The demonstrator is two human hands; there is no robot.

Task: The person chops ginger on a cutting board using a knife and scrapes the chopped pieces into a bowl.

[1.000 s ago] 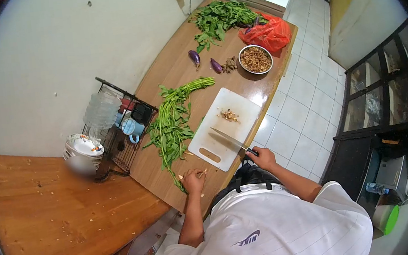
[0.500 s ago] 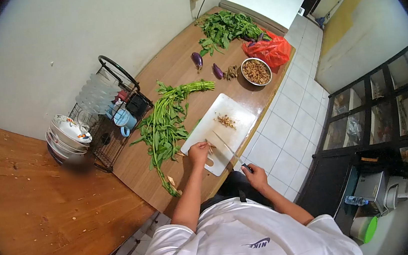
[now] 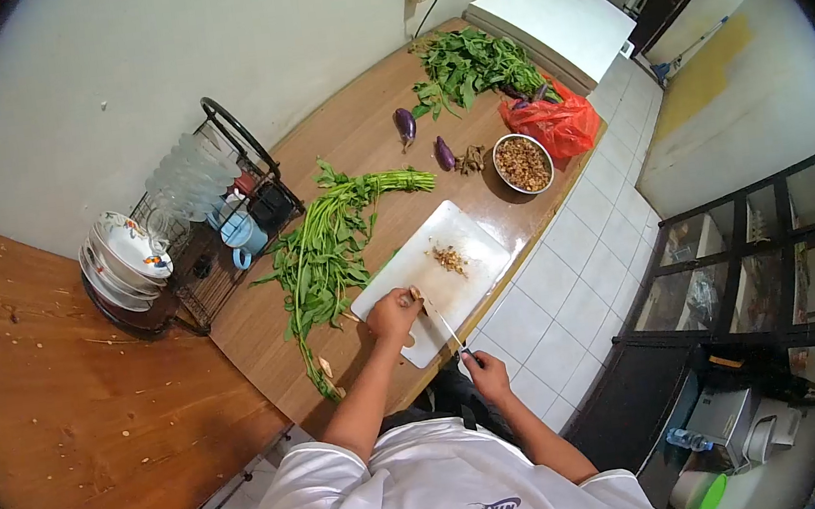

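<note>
My left hand [image 3: 391,317] is closed over the near left part of a white cutting board [image 3: 477,292], pinching a small brownish piece [image 3: 416,294] whose kind I cannot tell. In my right hand [image 3: 488,376], at the board's near right edge, is a knife [image 3: 448,329] gripped by its black handle. Its blade slants up and left across the board, the tip right by the left fingertips. Finely chopped brown bits [image 3: 448,261] lie in a small heap farther up the board. Long-stemmed leafy greens [image 3: 327,254] spread over the table left of the board.
Beyond the board are a bowl of chopped brown pieces [image 3: 523,163], two eggplants [image 3: 406,126], a knobbly brown root [image 3: 469,159], a red plastic bag [image 3: 554,127] and more leafy greens [image 3: 472,66]. A dish rack [image 3: 193,294] with glasses and bowls stands on the left.
My right hand has moved left, bringing the knife blade up to the fingertips of my left hand. My left hand has turned slightly, still pinching the small piece. The view has shifted a little.
</note>
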